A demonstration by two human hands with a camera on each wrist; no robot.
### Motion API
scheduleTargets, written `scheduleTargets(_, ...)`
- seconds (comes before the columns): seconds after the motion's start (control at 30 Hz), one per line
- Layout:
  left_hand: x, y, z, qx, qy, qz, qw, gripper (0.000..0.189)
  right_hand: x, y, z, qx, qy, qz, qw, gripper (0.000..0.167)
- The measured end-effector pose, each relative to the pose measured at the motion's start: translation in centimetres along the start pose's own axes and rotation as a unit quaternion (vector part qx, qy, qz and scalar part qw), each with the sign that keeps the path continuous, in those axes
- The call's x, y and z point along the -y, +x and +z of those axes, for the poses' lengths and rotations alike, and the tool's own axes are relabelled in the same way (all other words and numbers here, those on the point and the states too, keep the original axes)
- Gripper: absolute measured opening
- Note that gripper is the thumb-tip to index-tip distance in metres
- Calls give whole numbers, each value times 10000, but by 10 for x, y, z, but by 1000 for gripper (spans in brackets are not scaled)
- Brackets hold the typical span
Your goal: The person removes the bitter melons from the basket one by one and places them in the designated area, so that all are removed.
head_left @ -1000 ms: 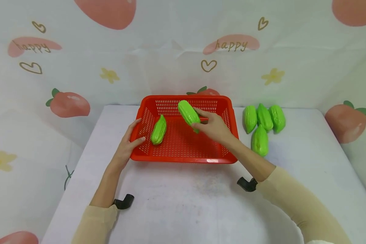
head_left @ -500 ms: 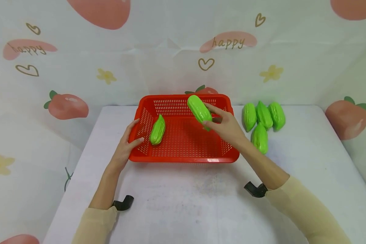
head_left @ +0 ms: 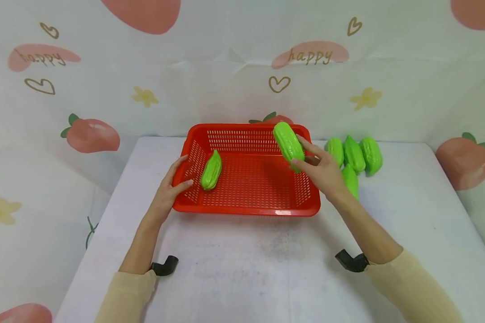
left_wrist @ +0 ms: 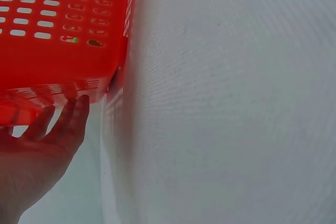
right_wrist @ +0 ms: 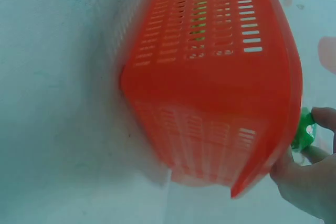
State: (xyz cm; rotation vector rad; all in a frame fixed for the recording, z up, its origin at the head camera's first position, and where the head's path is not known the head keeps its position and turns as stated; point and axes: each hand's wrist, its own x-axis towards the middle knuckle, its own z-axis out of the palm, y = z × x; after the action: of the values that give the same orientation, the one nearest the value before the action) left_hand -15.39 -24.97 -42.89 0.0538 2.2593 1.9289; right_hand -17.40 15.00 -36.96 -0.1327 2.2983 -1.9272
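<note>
My right hand (head_left: 323, 170) pinches a bright green, ridged bitter melon (head_left: 288, 140) between thumb and fingers. It is held tilted, above the right part of a red plastic basket (head_left: 242, 210). In the right wrist view only a bit of that melon (right_wrist: 304, 132) shows beyond the basket rim. My left hand (head_left: 167, 190) grips the basket's left end, thumb over the rim; in the left wrist view its fingers (left_wrist: 65, 124) lie against the outer wall. Inside the basket, towards the left, lies another bitter melon (head_left: 211, 170).
Several more bitter melons (head_left: 353, 154) lie grouped on the white table (head_left: 242, 269) to the right of the basket; my right hand and forearm partly hide the nearest ones. A patterned cloth (head_left: 210, 67) hangs behind the table.
My right hand has moved to the right with the bitter melon, from over the basket's middle towards its right end. My left hand stays on the basket's left end.
</note>
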Motion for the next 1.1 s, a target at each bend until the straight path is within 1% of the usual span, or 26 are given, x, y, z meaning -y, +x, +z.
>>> scheduleTargets(0.2, 2, 2, 0, 22, 27, -13, 10000, 65, -7, -12, -14, -341, 10, 129, 9993, 60)
scheduleTargets(0.33, 4, 2, 0, 8, 64, -55, 10000, 65, -13, -19, -23, -433, -183, 185, 9987, 63)
scheduleTargets(0.53, 3, 2, 0, 62, -1, -13, 10000, 66, -21, -29, -40, -540, -486, 205, 9971, 64)
scheduleTargets(0.63, 3, 3, -1, 85, -11, 21, 10000, 66, -25, -33, -50, -657, -703, 360, 9947, 65)
scheduleTargets(0.77, 1, 3, -1, 80, -3, 41, 10000, 66, -29, -39, -61, -785, -847, 516, 9920, 67)
scheduleTargets(0.93, 2, 2, -2, 50, 31, 12, 10000, 65, -39, -46, -73, -934, -846, 451, 9910, 66)
scheduleTargets(1.1, 3, 2, -1, 40, 4, 5, 10000, 65, -48, -55, -85, -1028, -763, 483, 9906, 65)
